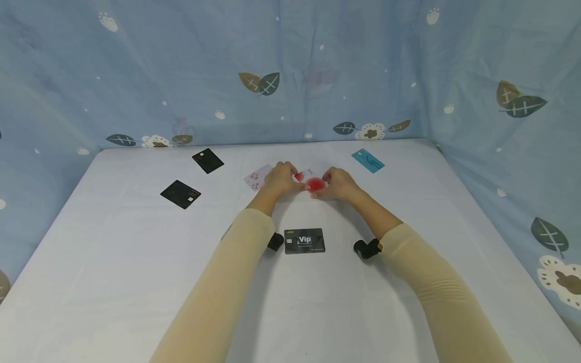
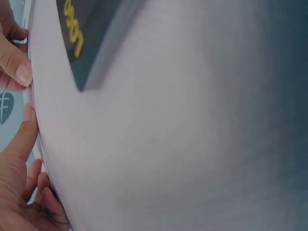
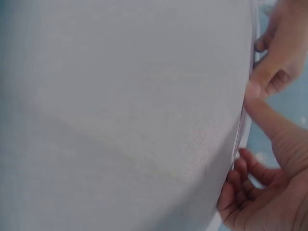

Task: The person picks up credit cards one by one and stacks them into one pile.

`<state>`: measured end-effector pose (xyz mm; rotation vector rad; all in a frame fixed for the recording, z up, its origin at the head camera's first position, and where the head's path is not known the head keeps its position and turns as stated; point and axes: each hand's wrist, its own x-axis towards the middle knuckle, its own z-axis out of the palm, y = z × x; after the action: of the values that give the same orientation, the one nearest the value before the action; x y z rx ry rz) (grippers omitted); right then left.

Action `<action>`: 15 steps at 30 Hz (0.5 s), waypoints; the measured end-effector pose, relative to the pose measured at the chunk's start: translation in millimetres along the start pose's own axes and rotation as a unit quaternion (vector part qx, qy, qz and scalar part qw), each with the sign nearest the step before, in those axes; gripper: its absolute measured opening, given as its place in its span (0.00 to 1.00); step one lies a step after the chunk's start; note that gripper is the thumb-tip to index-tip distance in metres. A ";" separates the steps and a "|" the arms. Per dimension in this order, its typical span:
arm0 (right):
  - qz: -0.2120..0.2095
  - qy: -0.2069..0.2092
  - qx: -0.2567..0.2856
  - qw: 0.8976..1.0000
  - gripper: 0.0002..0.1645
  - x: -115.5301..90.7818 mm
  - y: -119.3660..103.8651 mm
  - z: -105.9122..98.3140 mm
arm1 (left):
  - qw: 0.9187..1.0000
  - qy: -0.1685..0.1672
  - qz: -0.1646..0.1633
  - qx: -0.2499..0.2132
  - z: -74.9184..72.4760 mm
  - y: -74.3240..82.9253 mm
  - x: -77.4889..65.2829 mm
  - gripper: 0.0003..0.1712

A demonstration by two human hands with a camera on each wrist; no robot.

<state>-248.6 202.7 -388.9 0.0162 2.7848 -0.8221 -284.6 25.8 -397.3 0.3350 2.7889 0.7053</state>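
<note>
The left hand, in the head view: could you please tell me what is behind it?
Part of a pink-patterned card shows behind the left hand; the covered remainder cannot be seen.

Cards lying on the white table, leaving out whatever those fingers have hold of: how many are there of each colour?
Black cards: 3
Blue card: 1
Pink card, partly hidden by the left hand: 1
Total: 5
</note>
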 end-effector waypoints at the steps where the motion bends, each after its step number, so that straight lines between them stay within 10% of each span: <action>1: 0.009 0.000 -0.005 1.000 0.38 -0.6 -0.2 -0.5 | 1.000 -0.001 -0.003 -0.003 -0.5 0.5 -0.4 0.32; 15: 0.041 -0.022 -0.016 0.999 0.35 -0.5 -2.5 -4.3 | 0.999 -0.023 -0.001 -0.035 -5.3 0.0 3.0 0.34</action>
<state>-249.3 202.9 -383.9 0.1055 2.7360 -0.7474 -289.0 24.3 -393.3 0.3300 2.7130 0.7815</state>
